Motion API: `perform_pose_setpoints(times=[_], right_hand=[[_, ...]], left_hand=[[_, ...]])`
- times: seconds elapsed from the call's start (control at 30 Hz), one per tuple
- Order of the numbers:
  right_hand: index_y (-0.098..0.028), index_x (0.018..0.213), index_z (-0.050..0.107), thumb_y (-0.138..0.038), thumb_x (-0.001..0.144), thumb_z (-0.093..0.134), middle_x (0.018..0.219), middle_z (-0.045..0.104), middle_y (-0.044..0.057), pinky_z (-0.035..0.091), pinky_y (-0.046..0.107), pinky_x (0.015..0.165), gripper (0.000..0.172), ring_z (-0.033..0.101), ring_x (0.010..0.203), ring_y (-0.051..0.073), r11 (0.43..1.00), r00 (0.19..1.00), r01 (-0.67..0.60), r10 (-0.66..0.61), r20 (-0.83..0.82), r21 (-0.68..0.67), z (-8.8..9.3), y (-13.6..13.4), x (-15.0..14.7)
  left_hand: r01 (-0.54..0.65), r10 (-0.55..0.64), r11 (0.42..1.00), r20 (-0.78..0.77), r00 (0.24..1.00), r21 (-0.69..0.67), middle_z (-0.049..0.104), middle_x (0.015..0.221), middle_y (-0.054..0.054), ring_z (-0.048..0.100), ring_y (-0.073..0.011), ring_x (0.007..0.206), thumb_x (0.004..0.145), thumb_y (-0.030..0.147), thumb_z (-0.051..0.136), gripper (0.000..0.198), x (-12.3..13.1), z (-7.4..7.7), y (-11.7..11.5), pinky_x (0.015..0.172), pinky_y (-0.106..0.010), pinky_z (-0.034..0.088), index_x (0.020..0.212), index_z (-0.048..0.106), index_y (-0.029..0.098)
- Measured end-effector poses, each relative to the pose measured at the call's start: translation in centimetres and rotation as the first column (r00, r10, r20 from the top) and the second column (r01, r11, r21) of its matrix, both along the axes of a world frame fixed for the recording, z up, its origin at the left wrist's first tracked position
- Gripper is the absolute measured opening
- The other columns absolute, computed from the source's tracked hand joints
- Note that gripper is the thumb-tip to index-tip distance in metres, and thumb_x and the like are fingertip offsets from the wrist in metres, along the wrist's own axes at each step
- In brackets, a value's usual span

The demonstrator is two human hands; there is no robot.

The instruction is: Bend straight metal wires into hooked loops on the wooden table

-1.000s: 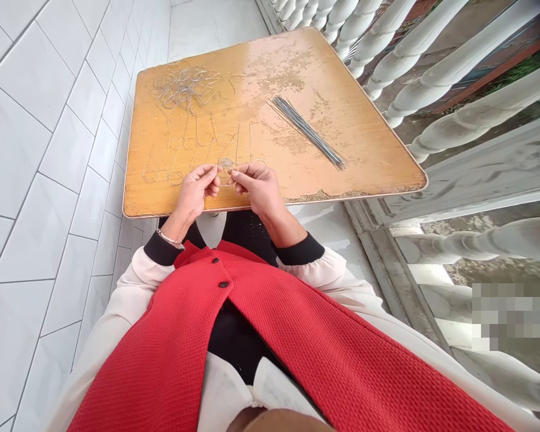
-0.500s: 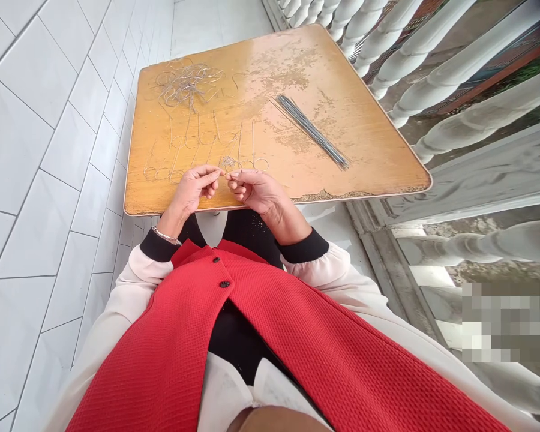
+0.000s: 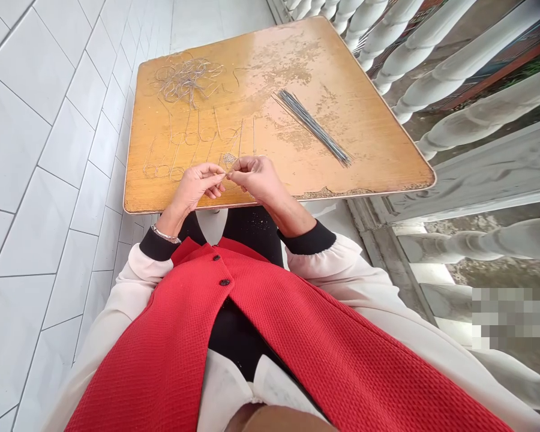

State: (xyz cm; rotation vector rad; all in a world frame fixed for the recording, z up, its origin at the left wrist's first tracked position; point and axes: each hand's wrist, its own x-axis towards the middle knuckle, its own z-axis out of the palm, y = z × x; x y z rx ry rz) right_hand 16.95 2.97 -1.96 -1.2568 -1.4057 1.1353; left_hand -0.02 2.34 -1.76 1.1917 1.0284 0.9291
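A worn wooden table [image 3: 364, 150] stands near a white balustrade [image 3: 477, 168] on white floor tiles [image 3: 40, 180].

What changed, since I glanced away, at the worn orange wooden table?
The right hand moved forward, away from the body, and its fingertips now pinch close to those of the left hand; whatever they hold is too fine to tell. The bundle of straight metal rods and the tangled silvery wire pile stayed as they were.
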Motion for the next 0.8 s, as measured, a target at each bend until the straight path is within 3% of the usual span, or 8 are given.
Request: perform_pose_setpoints(times=[0.13,0.2,0.33,0.47,0.6,0.67,0.8], right_hand=[[-0.018,0.062,0.062,-0.012,0.075,0.074,0.054,0.054,-0.004,0.034,0.022,0.046,0.018,0.044,0.048,0.007,0.999,0.998,-0.044,0.045,-0.050,0.028,-0.1,0.2,0.2],[-0.017,0.073,0.068,-0.020,0.079,0.080,0.066,0.064,-0.002,0.043,0.021,0.049,0.014,0.050,0.050,0.006,0.999,0.985,-0.045,0.046,-0.168,0.010,-0.3,0.0,0.4],[-0.018,0.092,0.072,-0.038,0.086,0.082,0.086,0.074,0.002,0.053,0.019,0.054,0.023,0.059,0.056,0.006,0.993,0.915,-0.019,-0.029,-0.402,-0.116,-1.1,-0.9,0.5],[-0.019,0.088,0.072,-0.040,0.088,0.081,0.084,0.075,0.001,0.054,0.016,0.054,0.023,0.060,0.056,0.005,0.969,0.831,-0.117,-0.026,-0.556,-0.219,-2.1,-1.5,-0.1],[-0.020,0.081,0.070,-0.039,0.083,0.088,0.081,0.074,-0.002,0.054,0.012,0.057,0.027,0.060,0.057,0.003,0.971,0.743,-0.163,0.005,-0.669,-0.173,-2.6,-1.5,-0.8],[-0.019,0.079,0.069,-0.038,0.084,0.087,0.078,0.072,-0.002,0.052,0.013,0.054,0.026,0.058,0.055,0.003,0.975,0.738,-0.158,0.014,-0.675,-0.153,-2.6,-1.4,-1.0],[-0.020,0.073,0.063,-0.035,0.092,0.079,0.068,0.067,-0.003,0.047,0.015,0.047,0.029,0.052,0.048,0.004,0.991,0.805,-0.056,-0.028,-0.593,-0.122,-2.3,-1.4,-1.4]], left_hand=[[-0.063,0.063,0.998,-0.027,0.998,0.005,0.071,0.061,0.005,0.066,-0.0049,0.050,0.092,0.017,0.077,0.014,0.0,0.4,-0.1,0.052,-0.013,0.048,0.084,0.065,0.016],[-0.101,0.101,0.995,-0.017,0.995,0.005,0.071,0.064,0.005,0.067,-0.0046,0.053,0.092,0.018,0.078,0.016,-0.1,0.7,-0.2,0.053,-0.013,0.048,0.083,0.065,0.016],[-0.155,0.155,0.988,0.066,0.986,-0.003,0.074,0.074,0.004,0.068,-0.0035,0.057,0.093,0.015,0.075,0.014,-0.3,0.9,-0.4,0.055,-0.014,0.048,0.083,0.065,0.016],[-0.172,0.175,0.984,0.132,0.976,-0.036,0.073,0.074,0.005,0.067,-0.0029,0.058,0.094,0.012,0.074,0.014,-0.3,0.6,-0.4,0.055,-0.013,0.046,0.083,0.066,0.017],[-0.190,0.199,0.979,0.147,0.969,-0.072,0.071,0.070,0.005,0.066,-0.0027,0.058,0.094,0.009,0.070,0.015,0.0,0.5,-0.4,0.056,-0.013,0.046,0.083,0.066,0.016],[-0.201,0.211,0.976,0.161,0.964,-0.079,0.070,0.067,0.006,0.065,-0.0023,0.056,0.094,0.006,0.069,0.018,0.2,0.5,-0.4,0.056,-0.013,0.045,0.080,0.065,0.016],[-0.213,0.224,0.974,0.200,0.954,-0.074,0.067,0.064,0.007,0.061,-0.0020,0.052,0.094,-0.002,0.065,0.026,0.6,0.6,-0.4,0.056,-0.014,0.046,0.075,0.063,0.015]])
